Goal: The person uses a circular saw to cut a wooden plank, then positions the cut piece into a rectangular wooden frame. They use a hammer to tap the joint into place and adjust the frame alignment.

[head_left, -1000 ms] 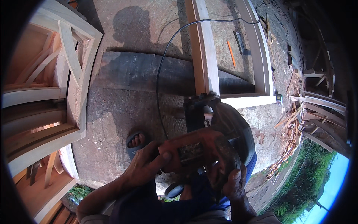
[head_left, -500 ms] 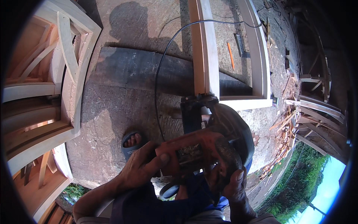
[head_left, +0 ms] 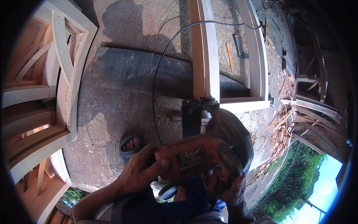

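Both grips wrap the orange power saw [head_left: 194, 156]: left hand [head_left: 140, 170] on its body, right hand [head_left: 229, 183] on its handle.

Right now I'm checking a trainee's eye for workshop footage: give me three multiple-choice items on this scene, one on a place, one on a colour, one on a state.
1. Where does the power tool sit?
A. at the near end of the pale wooden frame
B. on the stacked frames at the left
C. in the grass

2. What colour is the pencil-like stick lying inside the frame?
A. blue
B. orange
C. white

3. How is the tool held?
A. by one hand only
B. by no hand
C. by both hands

Answers:
1 A, its front shoe meets the frame's near corner.
2 B, it shows orange on the grey ground.
3 C, the left hand grips the red body's end, and the right hand wraps the rear handle.
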A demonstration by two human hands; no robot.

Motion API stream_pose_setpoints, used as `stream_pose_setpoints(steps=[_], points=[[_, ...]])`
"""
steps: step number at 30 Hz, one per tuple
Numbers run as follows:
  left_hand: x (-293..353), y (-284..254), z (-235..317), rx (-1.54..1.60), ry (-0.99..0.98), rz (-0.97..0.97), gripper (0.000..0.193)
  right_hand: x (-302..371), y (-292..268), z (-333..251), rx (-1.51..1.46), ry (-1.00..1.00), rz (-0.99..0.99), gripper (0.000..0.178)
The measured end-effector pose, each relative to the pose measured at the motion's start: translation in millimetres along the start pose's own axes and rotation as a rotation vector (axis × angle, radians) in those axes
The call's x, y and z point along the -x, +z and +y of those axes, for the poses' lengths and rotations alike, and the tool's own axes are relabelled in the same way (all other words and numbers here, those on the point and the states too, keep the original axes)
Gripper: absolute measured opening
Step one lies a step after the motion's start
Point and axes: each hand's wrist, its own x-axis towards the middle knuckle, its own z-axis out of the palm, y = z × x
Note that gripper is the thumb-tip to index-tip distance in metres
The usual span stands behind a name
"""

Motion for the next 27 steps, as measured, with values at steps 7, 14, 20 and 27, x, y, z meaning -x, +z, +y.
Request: stream_pose_setpoints(steps=[7,14,20,27], points=[[-0.8,-0.8,3.0,0.021,-0.047,-0.067,0.059,1.8,-0.1,-8.3,-0.041,0.021,0.048,0.107],[-1.3,0.0,3.5,0.023,-0.053,-0.070,0.059,2.2,-2.6,-5.1,-0.127,0.065,0.054,0.102],[-1.4,2.2,1.2,0.024,-0.030,-0.063,0.058,3.9,-4.4,-1.6,-0.198,0.103,0.060,0.097],[-1.4,4.9,0.1,0.034,-0.043,-0.044,0.056,2.1,-6.2,-1.6,-0.165,0.070,0.047,0.093]])
